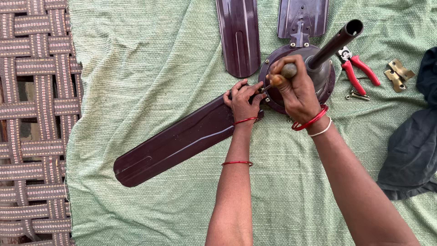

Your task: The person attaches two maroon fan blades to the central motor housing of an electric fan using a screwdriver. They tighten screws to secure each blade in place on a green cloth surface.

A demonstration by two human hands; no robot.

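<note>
Right hand (296, 91) clenches a screwdriver (284, 73) at the glossy maroon ceiling fan (318, 73); left hand (243, 100) fingers pinch its blade (177, 141).

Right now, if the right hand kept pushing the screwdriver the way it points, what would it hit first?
The right hand aims its screwdriver down-left, so it would first meet the blade root at the fan motor housing, beside the left hand's fingers; depth is unclear.

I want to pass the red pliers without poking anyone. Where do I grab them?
Probably grab the red pliers by their two red handles, reaching in from the lower right. The handles point that way on the green cloth, spread and free, while the metal nose points up-left toward the fan rod.
</note>
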